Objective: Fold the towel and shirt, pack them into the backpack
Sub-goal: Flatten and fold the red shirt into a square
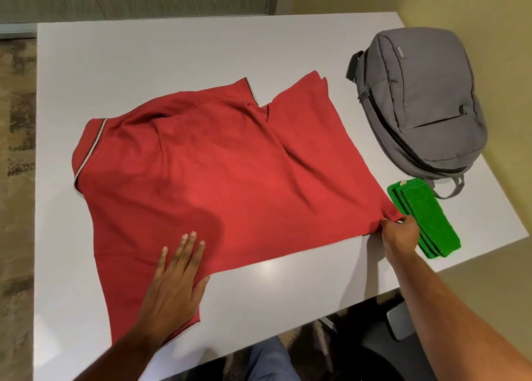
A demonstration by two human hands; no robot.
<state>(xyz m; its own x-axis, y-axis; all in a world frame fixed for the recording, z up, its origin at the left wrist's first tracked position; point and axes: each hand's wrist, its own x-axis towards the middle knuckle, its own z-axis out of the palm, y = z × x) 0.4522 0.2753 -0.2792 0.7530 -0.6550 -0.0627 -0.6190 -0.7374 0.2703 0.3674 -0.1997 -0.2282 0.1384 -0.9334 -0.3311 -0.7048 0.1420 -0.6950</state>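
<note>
Left hand presses flat on shirt; right hand pinches its hem.

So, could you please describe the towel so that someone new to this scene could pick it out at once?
Start at the white table and go to its right side, where a grey backpack lies. Just in front of the backpack, nearer the person, sits the towel, beside the red shirt. It is the only bright green thing, folded into a narrow stack.

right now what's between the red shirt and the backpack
Only bare white table lies between the red shirt and the grey backpack, as the head view shows. The folded green towel sits nearer, below the backpack, beside the shirt's corner.
</note>
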